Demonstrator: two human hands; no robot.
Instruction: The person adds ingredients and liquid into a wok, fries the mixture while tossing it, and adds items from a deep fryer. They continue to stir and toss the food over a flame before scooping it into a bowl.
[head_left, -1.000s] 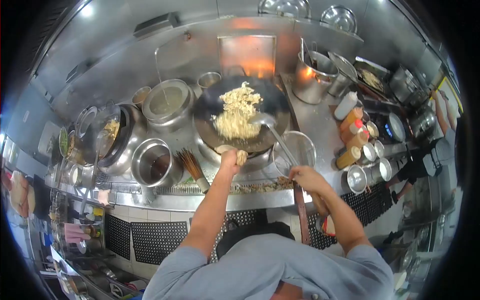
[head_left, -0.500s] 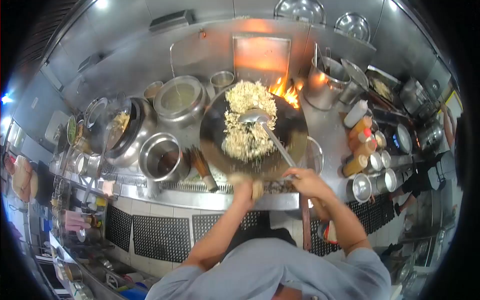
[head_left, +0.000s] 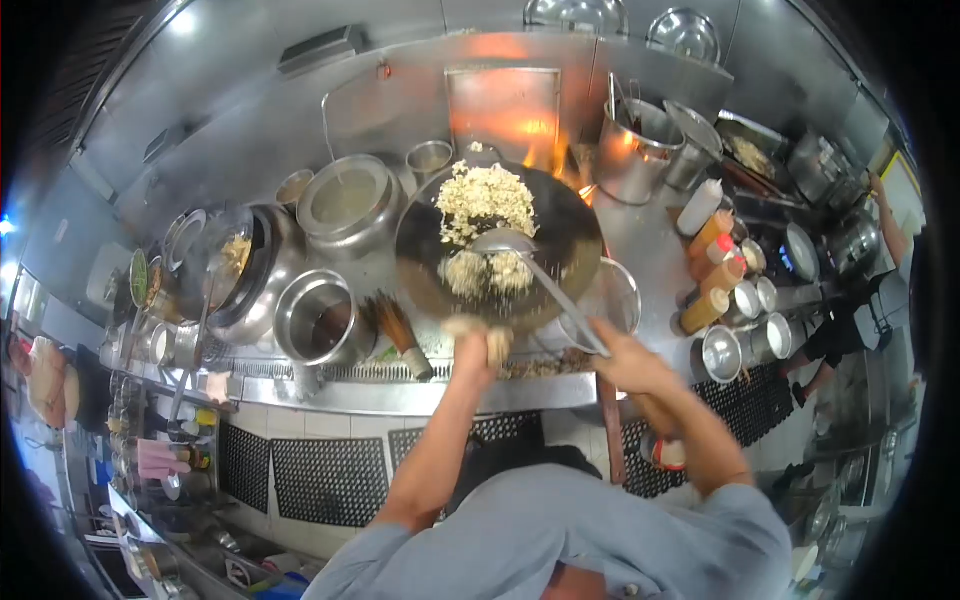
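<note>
A large dark wok [head_left: 575, 240] sits on the stove in front of me. In it lies pale yellow food that looks like fried rice [head_left: 487, 200], one mass at the far side and smaller clumps nearer me. My left hand [head_left: 474, 362] is closed on a pale folded cloth [head_left: 480, 328] at the wok's near rim, blurred by motion. My right hand [head_left: 632, 362] is wrapped round the handle of a metal ladle [head_left: 503, 241]. The ladle's bowl is over the middle of the wok, among the rice.
Flames [head_left: 560, 165] rise behind the wok. Left of it are a bamboo brush [head_left: 402, 338], a steel pot [head_left: 322, 318] and a lidded pot [head_left: 345, 203]. To the right stand squeeze bottles [head_left: 715, 262], small metal bowls [head_left: 722, 353] and a tall stockpot [head_left: 637, 155]. Another person's arm [head_left: 888, 222] shows far right.
Airborne rice has dropped and gathered in the wok. The ladle's bowl and my right hand have moved slightly nearer me. The view has shifted a little.
</note>
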